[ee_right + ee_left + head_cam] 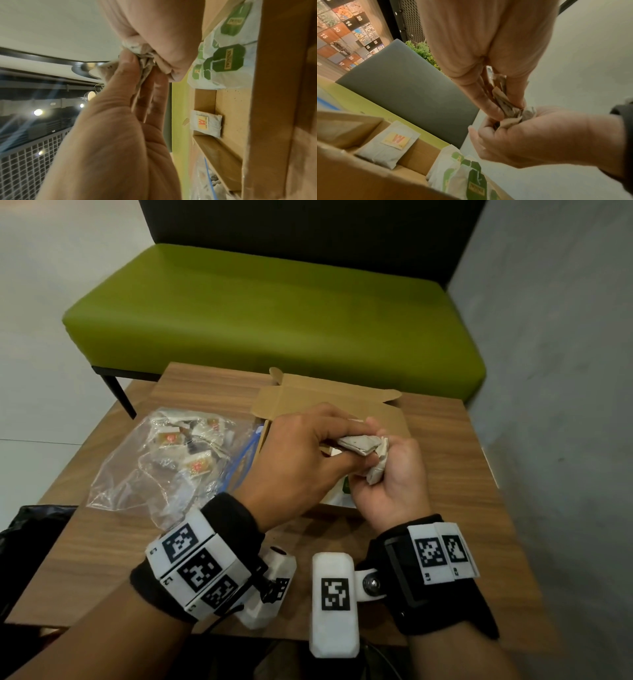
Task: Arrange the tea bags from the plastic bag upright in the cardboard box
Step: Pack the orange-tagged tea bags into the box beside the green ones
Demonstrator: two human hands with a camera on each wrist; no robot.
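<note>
While both hands are meeting above the open cardboard box (pixel 329 405), the left hand (pixel 301 460) is pinching a small bunch of tea bags (pixel 359 444) between thumb and fingers, and the right hand (pixel 394 474) is curling its fingers round the lower, crumpled end of the same bunch. Neither hand is lying slack; both are closing on the paper.

Item, tea bags in hand: pale, creased, held above the near part of the box; the count is not showing.

Item, cardboard box: brown, flaps standing open, sitting on the wooden table (pixel 445 474). Inside, the left wrist view is showing one tea bag with a red-and-yellow tag (pixel 388 146) leaning against the box wall, and a white packet with green printing (pixel 464 174) lying beside it, apart from it.

Item, plastic bag (pixel 164 460): clear, crumpled, lying on the table just left of the box, touching it, with several more tea bags showing red tags inside.

Item, green bench (pixel 274 313): standing beyond the table, against a dark backrest.

Item, wrist bands: black, carrying white marker blocks, sitting on both wrists.
</note>
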